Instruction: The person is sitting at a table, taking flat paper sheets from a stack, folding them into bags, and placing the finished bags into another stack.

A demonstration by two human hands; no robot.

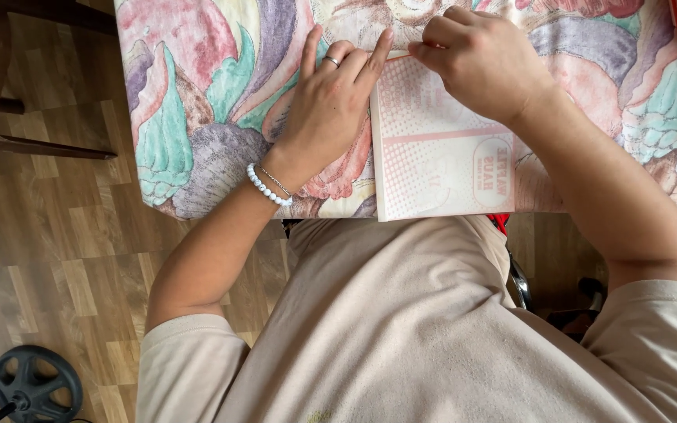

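While the left hand [329, 106] lies flat, fingers spread, pinning the pink paper bag's [440, 153] left edge near the table's [197, 94] front, the right hand [479, 63] pinches its far fold. If the flat hand lifts, the bag may slide and crease crookedly.

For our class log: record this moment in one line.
left hand: flat beside pink-and-white paper packet | right hand: pinching its top edge | floral tablecloth

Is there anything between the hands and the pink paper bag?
Nothing visible. The left hand lies flat on the flowery tablecloth with its fingertips against the left edge of the paper bag. The right hand pinches the bag's top edge directly.
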